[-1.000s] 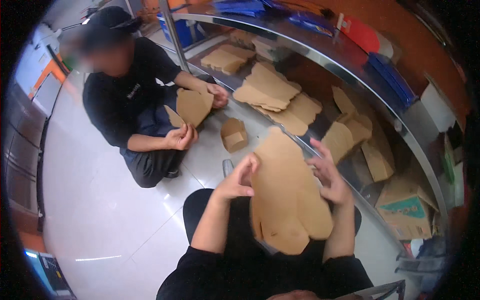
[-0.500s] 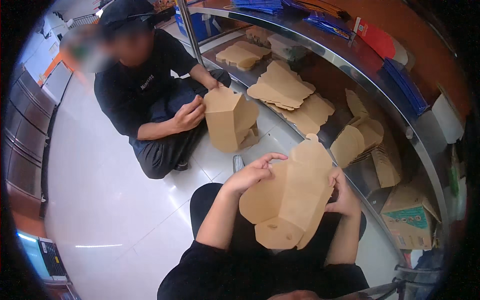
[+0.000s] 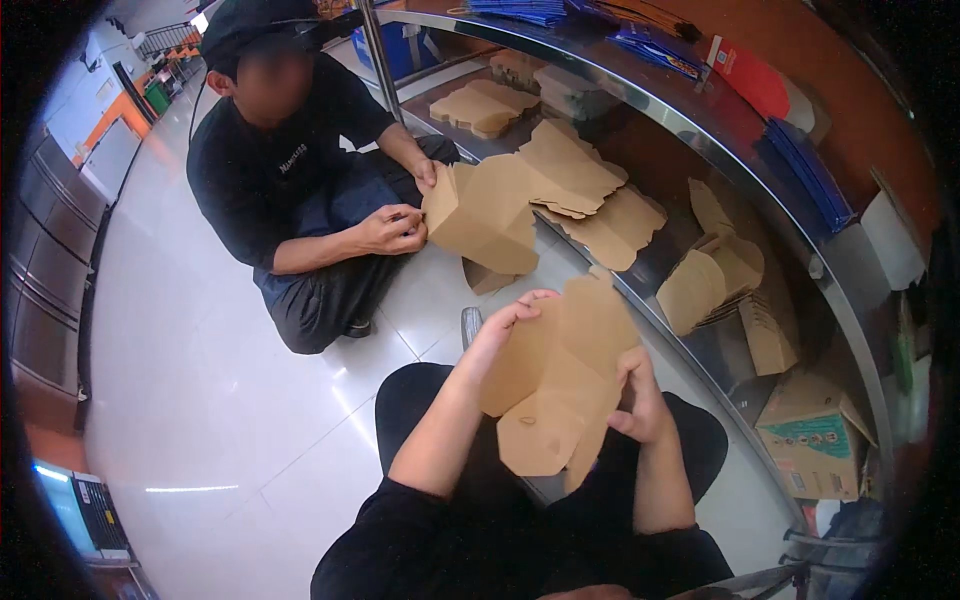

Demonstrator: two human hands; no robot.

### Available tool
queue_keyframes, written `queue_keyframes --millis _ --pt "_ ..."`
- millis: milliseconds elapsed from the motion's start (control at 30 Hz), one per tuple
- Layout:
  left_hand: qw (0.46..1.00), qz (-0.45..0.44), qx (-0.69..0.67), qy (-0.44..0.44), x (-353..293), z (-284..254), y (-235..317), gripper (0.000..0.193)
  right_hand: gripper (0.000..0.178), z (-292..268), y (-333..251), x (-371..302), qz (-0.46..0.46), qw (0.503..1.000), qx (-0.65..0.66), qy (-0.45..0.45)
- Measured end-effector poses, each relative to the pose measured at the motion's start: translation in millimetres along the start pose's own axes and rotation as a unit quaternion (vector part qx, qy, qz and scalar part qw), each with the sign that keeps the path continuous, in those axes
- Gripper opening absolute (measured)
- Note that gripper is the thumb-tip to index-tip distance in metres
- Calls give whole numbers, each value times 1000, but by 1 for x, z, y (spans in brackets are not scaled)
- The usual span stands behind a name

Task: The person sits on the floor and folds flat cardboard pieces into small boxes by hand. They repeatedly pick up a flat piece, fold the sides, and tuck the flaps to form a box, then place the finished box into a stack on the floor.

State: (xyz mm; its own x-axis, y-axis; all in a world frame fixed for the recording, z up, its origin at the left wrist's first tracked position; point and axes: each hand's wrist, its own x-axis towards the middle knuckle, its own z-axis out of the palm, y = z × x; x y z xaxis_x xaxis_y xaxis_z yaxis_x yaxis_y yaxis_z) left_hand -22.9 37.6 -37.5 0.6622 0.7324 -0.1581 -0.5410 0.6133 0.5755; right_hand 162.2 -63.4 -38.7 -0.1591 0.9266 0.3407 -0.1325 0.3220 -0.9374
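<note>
A partly folded brown cardboard food box is held up above my lap, its panels and flaps spread apart. My left hand grips its left panel, fingers curled over the upper edge. On the opposite side, my right hand grasps the edge with the fingers behind it and the thumb near the front. The near end flap, with a small slot, faces me. Across from me a co-worker sits on the floor, holding a similar brown box in both hands.
On the steel shelf to the right lie flat box blanks, a stack of nested cardboard pieces and a printed carton. A metal post stands behind the co-worker. Blue folded packets rest on the upper shelf.
My hands have drawn the box slightly left, and its near flap now turns more toward me. The co-worker's box has tilted and shifted right.
</note>
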Motion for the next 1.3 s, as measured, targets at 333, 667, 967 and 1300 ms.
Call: queue_keyframes --millis 333,667,967,1300 --pt "995 51 16 -82 -14 12 6 52 43 1 0 -6 -1 972 -122 201" --pt "939 68 272 -197 -5 8 -13 109 60 1 -3 17 14 968 32 249" --pt "844 213 485 -88 -4 22 -14 97 40 -12 -33 30 54 990 -28 129" --pt "615 434 657 -45 3 11 -17 82 28 -6 -34 34 165 986 -13 15"
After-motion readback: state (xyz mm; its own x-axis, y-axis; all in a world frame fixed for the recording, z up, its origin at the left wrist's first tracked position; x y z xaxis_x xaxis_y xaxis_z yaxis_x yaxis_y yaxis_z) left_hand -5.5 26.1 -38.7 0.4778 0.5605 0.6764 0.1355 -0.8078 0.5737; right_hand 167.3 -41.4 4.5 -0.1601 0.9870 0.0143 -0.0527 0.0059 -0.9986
